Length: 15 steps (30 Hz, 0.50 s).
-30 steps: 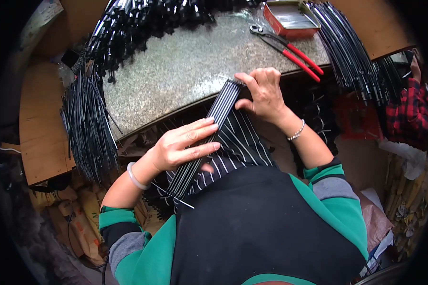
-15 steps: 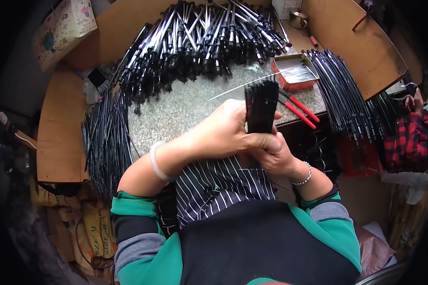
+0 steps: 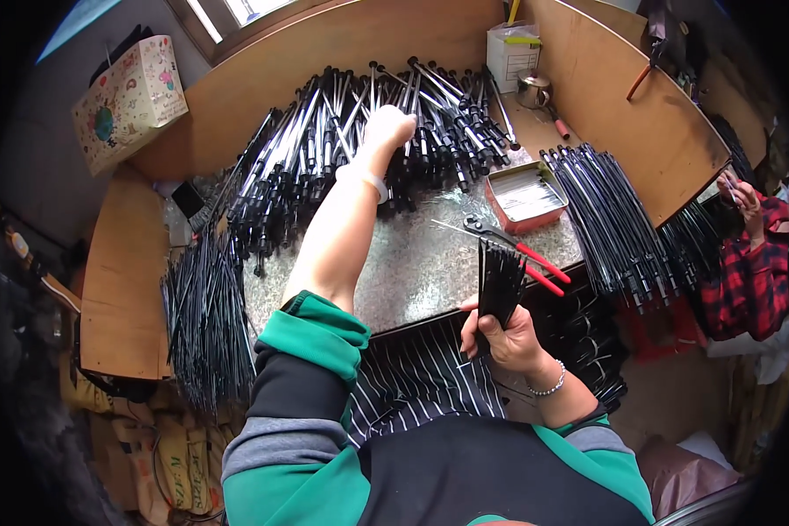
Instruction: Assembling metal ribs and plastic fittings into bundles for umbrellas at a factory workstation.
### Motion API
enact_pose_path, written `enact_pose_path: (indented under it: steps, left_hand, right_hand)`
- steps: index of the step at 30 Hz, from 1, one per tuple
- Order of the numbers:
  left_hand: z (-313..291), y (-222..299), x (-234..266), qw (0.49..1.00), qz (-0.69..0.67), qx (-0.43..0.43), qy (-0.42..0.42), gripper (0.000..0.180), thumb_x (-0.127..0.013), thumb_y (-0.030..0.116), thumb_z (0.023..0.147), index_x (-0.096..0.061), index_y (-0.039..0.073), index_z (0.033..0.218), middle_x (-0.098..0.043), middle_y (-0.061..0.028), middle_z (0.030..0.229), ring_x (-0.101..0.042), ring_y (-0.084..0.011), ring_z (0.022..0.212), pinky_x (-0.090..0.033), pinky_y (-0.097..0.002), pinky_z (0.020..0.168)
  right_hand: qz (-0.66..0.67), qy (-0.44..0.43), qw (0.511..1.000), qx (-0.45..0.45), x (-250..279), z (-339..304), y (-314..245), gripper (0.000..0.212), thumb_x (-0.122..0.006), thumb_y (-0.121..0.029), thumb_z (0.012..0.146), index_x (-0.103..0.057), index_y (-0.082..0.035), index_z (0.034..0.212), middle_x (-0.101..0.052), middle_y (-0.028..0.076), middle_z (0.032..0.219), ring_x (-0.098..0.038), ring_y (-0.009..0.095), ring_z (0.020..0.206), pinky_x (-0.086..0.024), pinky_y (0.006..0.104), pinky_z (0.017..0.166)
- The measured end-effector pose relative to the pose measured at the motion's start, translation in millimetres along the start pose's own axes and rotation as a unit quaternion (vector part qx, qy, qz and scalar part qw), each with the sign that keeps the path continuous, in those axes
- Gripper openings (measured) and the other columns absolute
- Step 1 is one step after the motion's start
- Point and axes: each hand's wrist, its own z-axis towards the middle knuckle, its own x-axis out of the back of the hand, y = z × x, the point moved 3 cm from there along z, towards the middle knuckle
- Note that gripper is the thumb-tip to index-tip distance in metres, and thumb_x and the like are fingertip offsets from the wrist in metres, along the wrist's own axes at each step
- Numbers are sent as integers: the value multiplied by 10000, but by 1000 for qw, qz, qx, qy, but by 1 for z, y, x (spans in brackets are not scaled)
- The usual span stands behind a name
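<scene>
One bundle of black strips (image 3: 501,282) is clasped near its lower end by the right hand (image 3: 513,340); it looks light and springy, probably best pinched there. Beyond that grip lie red-handled pliers (image 3: 543,262); farther left, the left hand (image 3: 389,128) reaches over black-and-silver rods (image 3: 324,149), its hold unclear.

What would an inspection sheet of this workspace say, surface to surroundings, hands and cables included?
Surface: speckled tabletop, partly covered.
Things: bundle of thin black strips; heap of black-and-silver rods at the back.
Clutter: red-handled pliers, ends over the front edge; red tin of thin pale pieces.
Hands: left hand at the heap, grip unclear; right hand closed around the bundle.
Cables: dark cord by the sacks, lower left.
Surroundings: wooden panels; co-worker's plaid sleeve, right.
</scene>
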Motion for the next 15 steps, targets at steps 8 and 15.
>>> enact_pose_path:
  steps: [8, 15]
  left_hand:
    - [-120, -15, 28, 733, -671, -57, -96, 270, -427, 93, 839, -413, 1, 1092, -607, -128, 893, -621, -230, 830, -514, -343, 747]
    - [-188, -54, 93, 677, -728, -102, 12, 272, -358, 237, 962, -417, 53, 1154, -471, -31, 811, -391, -72, 629, -362, -197, 509]
  right_hand:
    - [10, 7, 1000, -6, 2, 10, -8, 383, -429, -296, 928, -450, 49, 1092, -539, 72, 660, -545, 116, 533, -452, 215, 500]
    - [-2, -17, 999, -31, -24, 21, -4, 413, -448, -329, 912, -468, 55, 1064, -543, 58, 656, -539, 90, 519, -448, 196, 481]
